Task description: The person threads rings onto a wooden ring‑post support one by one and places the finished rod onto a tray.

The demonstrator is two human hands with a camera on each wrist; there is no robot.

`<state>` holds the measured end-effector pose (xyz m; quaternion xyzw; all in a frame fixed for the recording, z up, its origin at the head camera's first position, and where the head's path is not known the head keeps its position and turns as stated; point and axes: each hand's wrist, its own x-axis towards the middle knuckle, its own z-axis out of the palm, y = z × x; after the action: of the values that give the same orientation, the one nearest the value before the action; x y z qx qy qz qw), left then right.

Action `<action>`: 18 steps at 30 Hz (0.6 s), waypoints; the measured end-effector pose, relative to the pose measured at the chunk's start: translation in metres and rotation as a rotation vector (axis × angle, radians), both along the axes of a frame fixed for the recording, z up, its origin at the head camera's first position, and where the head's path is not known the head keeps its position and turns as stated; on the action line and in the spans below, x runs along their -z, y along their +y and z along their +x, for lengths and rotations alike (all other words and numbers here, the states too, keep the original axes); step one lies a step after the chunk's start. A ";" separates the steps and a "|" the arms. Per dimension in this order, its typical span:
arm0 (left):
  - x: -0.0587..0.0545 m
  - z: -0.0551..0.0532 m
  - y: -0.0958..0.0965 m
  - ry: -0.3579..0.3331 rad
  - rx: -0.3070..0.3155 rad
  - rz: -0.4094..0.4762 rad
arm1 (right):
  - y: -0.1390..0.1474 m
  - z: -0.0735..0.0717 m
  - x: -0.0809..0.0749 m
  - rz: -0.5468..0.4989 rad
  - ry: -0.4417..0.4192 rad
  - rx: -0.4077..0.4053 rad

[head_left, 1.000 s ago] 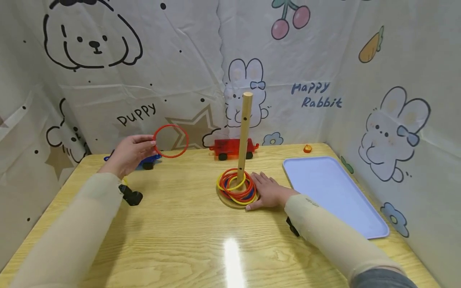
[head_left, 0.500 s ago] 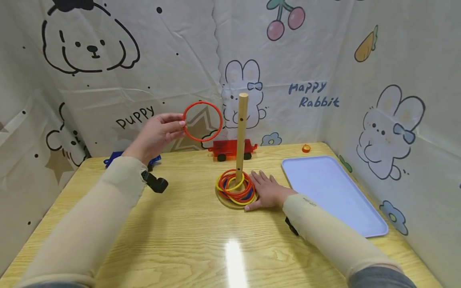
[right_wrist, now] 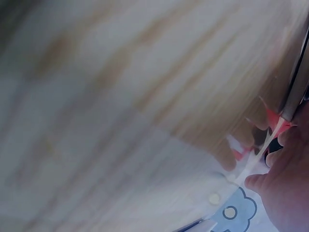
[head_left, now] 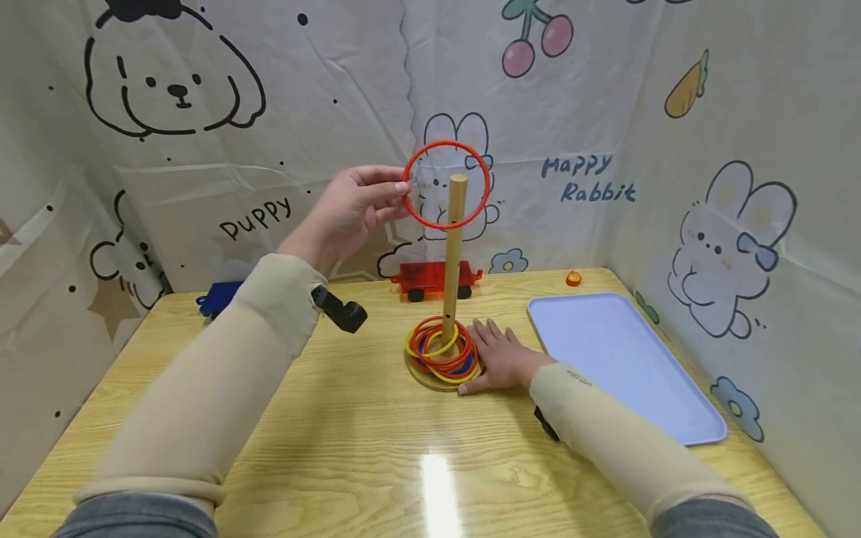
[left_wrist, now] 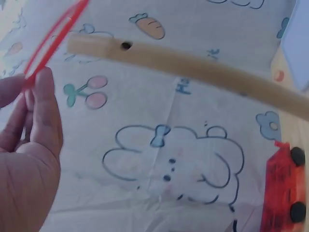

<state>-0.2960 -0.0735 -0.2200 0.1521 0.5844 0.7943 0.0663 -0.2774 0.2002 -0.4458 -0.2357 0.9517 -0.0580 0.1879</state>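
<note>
Between thumb and fingers of my left hand [head_left: 359, 205] a thin red ring [head_left: 447, 142] is pinched by its left side. In the head view its loop overlaps the top of the wooden post [head_left: 453, 276]; in the left wrist view the ring [left_wrist: 57, 42] lies just past the tip of the post [left_wrist: 183, 65]. Several red, yellow and blue rings [head_left: 464, 368] lie round the post's foot on a round wooden base [head_left: 430, 384]. My right hand [head_left: 499, 360] rests with spread fingers at the right edge of this base.
A red toy wagon [head_left: 424, 276] stands behind the post, and a blue one [head_left: 218, 297] at the back left is partly hidden by my left arm. To the right lies a lilac tray [head_left: 619, 359]. A small orange-red piece [head_left: 573, 278] sits at the table's back edge.
My left hand has carried the red ring rightward and up, from near the blue wagon to the post's top. The right hand has stayed at the base.
</note>
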 end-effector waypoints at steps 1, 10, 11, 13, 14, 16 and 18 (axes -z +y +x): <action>0.001 -0.001 0.005 -0.019 -0.007 -0.026 | 0.000 0.000 0.001 0.001 0.003 -0.001; 0.052 -0.015 0.012 -0.205 -0.033 -0.236 | 0.001 0.000 0.002 -0.012 0.009 -0.005; 0.061 -0.016 0.012 -0.225 -0.026 -0.247 | 0.001 0.000 0.002 -0.012 0.010 -0.005; 0.079 -0.018 0.011 -0.250 -0.014 -0.284 | 0.002 0.000 0.001 -0.012 0.012 -0.004; 0.088 -0.018 0.012 -0.258 -0.004 -0.300 | 0.002 0.000 0.001 -0.013 0.012 -0.004; 0.105 -0.019 0.011 -0.273 0.013 -0.330 | 0.003 0.000 0.000 -0.007 0.011 -0.008; 0.122 -0.020 0.011 -0.289 0.026 -0.360 | 0.003 0.000 0.001 -0.006 0.012 -0.016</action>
<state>-0.3157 -0.0625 -0.3419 0.0301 0.6993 0.6897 0.1855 -0.2777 0.2028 -0.4467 -0.2443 0.9507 -0.0579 0.1819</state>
